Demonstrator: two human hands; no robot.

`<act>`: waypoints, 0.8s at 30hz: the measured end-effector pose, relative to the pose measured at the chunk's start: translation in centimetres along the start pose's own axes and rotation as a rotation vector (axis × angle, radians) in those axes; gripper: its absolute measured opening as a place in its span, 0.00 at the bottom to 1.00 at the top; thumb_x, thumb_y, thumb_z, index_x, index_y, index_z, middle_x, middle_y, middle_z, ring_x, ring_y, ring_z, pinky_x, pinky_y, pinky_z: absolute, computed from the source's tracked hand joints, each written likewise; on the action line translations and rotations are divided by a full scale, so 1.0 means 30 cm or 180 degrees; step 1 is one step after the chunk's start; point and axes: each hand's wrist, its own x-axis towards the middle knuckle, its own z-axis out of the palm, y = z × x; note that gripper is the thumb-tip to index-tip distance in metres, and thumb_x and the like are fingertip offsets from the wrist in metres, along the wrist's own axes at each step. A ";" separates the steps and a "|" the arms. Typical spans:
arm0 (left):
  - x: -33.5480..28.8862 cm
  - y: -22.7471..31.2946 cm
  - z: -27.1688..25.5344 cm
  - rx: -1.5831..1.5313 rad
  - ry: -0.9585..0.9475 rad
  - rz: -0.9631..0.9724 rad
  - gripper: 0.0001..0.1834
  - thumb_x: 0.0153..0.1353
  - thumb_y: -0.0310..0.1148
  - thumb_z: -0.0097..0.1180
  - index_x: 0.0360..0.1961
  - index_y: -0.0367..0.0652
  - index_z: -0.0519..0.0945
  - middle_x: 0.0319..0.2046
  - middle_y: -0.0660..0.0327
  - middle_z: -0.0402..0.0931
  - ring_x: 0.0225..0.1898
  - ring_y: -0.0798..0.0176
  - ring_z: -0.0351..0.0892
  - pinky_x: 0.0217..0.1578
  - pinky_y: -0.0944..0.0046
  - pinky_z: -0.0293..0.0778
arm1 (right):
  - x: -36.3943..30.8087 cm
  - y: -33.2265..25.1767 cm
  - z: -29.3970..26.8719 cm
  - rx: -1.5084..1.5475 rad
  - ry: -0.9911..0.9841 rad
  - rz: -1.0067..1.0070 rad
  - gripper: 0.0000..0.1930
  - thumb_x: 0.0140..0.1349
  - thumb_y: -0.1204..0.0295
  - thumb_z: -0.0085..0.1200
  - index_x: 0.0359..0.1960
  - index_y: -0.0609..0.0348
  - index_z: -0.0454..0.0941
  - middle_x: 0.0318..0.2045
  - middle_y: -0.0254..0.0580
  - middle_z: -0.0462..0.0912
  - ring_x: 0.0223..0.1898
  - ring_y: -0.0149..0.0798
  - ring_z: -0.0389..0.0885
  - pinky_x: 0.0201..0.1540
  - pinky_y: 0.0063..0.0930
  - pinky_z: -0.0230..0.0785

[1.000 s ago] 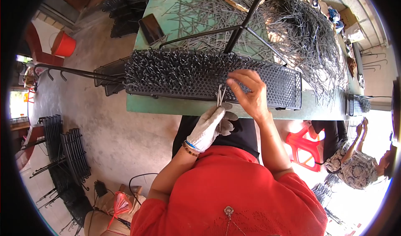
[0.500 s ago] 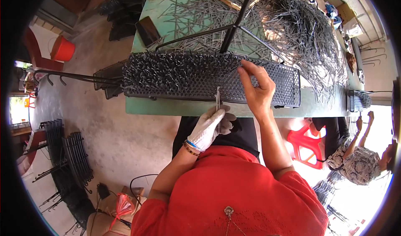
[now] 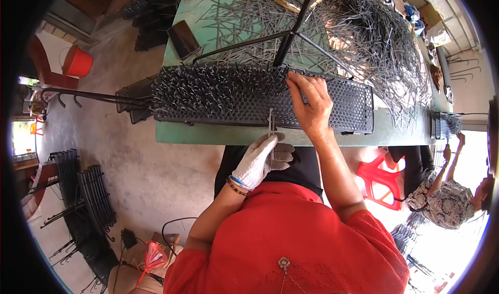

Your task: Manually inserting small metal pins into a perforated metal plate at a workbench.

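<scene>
A long black perforated metal panel (image 3: 351, 104) lies across the table's near edge. Its left part is densely filled with short dark strips (image 3: 200, 91) standing up from the holes; the right part shows bare holes. My left hand (image 3: 258, 161), in a pale work glove, is closed around a few thin grey strips (image 3: 271, 121) just in front of the panel. Their tips point up, over its front edge. Over the panel's middle, my bare right hand (image 3: 313, 107) pinches thumb and forefinger together near the far edge, beside the filled part. Whatever lies between those fingertips is hidden.
Loose grey strips (image 3: 244, 26) cover the green table (image 3: 208, 133), heaped into a pile (image 3: 374, 29) at far right. A black rod frame (image 3: 283, 47) rises behind the panel. Hooked black racks (image 3: 96, 200) stand at left. A co-worker (image 3: 442, 200) sits at right by a red stool (image 3: 382, 182).
My right hand has shifted left and slightly up, its fingertips now down at the panel. The left hand stays nearly in place with the strips, some gloved fingers a little more spread.
</scene>
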 end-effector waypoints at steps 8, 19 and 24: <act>0.011 -0.009 -0.027 0.0117 -0.0129 0.0091 0.16 0.72 0.37 0.46 0.53 0.36 0.72 0.41 0.49 0.81 0.36 0.60 0.85 0.33 0.65 0.81 | -0.011 -0.010 -0.010 -0.0115 0.0047 -0.0125 0.11 0.52 0.84 0.64 0.38 0.60 0.82 0.33 0.40 0.84 0.32 0.41 0.79 0.39 0.30 0.69; 0.007 -0.001 -0.018 0.0242 -0.0093 0.0103 0.17 0.72 0.39 0.46 0.54 0.39 0.72 0.39 0.52 0.82 0.34 0.63 0.85 0.33 0.67 0.82 | -0.037 -0.017 0.008 -0.0345 -0.0601 -0.0088 0.10 0.53 0.79 0.63 0.39 0.58 0.83 0.38 0.39 0.81 0.35 0.42 0.77 0.42 0.34 0.67; -0.014 0.012 0.004 0.0330 -0.0165 0.0256 0.17 0.72 0.39 0.45 0.54 0.39 0.72 0.40 0.54 0.82 0.33 0.67 0.84 0.33 0.69 0.81 | -0.042 -0.059 -0.029 0.0356 -0.0753 0.0642 0.10 0.56 0.75 0.63 0.40 0.61 0.83 0.38 0.41 0.82 0.32 0.38 0.79 0.37 0.31 0.71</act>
